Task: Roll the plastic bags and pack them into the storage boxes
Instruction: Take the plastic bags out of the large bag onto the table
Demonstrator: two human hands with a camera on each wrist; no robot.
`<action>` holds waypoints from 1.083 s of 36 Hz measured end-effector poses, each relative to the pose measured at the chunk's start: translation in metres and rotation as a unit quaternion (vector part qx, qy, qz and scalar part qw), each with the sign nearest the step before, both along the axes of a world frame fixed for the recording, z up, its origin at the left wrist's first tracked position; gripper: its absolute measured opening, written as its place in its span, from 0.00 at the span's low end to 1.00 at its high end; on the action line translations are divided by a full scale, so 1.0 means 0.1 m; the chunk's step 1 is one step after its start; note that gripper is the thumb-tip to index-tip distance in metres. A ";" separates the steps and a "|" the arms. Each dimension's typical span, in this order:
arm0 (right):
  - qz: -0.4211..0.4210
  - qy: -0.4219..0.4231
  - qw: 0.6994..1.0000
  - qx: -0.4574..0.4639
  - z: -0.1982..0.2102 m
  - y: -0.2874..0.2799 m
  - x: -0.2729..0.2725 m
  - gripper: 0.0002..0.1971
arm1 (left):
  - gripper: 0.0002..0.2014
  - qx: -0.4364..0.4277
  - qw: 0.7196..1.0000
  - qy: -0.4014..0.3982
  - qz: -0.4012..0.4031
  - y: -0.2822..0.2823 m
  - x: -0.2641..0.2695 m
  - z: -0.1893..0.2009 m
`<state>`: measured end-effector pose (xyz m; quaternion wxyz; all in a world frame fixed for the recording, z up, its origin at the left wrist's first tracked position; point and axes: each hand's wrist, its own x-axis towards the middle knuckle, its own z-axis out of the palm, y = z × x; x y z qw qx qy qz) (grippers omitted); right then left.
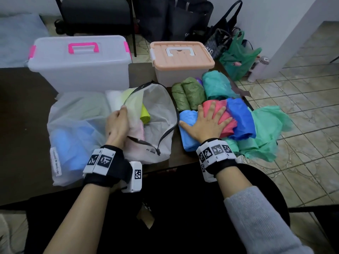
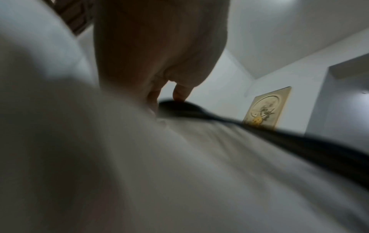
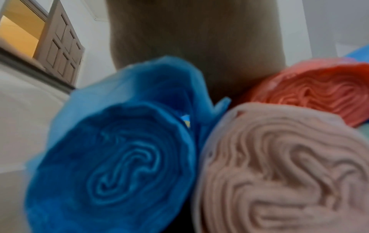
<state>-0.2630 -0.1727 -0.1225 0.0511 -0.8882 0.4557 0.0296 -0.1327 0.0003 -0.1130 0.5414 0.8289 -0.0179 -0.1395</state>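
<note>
My left hand (image 1: 117, 121) grips the dark-edged rim of a white mesh pouch (image 1: 157, 114) in the middle of the table; a lime-yellow roll (image 1: 145, 114) and a pale pink one lie inside it. In the left wrist view the fingers (image 2: 179, 94) pinch that dark rim. My right hand (image 1: 207, 121) lies flat with spread fingers on rolled bags: a light blue roll (image 1: 187, 125), a red roll (image 1: 227, 123) and a darker blue one (image 1: 240, 118). The right wrist view shows the spiral ends of the blue roll (image 3: 115, 165), a pale pink roll (image 3: 279, 173) and the red roll (image 3: 319, 89).
Two lidded boxes stand at the back: a clear one with pink handle (image 1: 80, 61) and one with a peach lid (image 1: 181, 59). Olive rolls (image 1: 189, 94) and green bags (image 1: 264, 129) lie at the right table edge. A large clear bag (image 1: 73, 125) lies at the left.
</note>
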 end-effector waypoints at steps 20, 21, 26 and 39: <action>0.018 0.016 0.999 0.033 0.03 -0.10 0.07 0.30 | 0.24 0.110 0.960 0.136 0.220 1.00 0.51 0.03; 0.018 0.019 0.999 0.038 0.04 -0.11 0.07 0.30 | 0.25 0.092 0.959 0.140 0.230 1.00 0.49 0.05; 0.018 0.033 0.998 0.042 0.05 -0.11 0.08 0.30 | 0.24 0.011 0.972 0.102 0.211 0.81 0.39 0.18; 0.028 0.035 0.998 0.054 0.07 -0.10 0.06 0.29 | 0.20 -0.225 0.970 0.001 0.091 -0.09 -0.06 0.77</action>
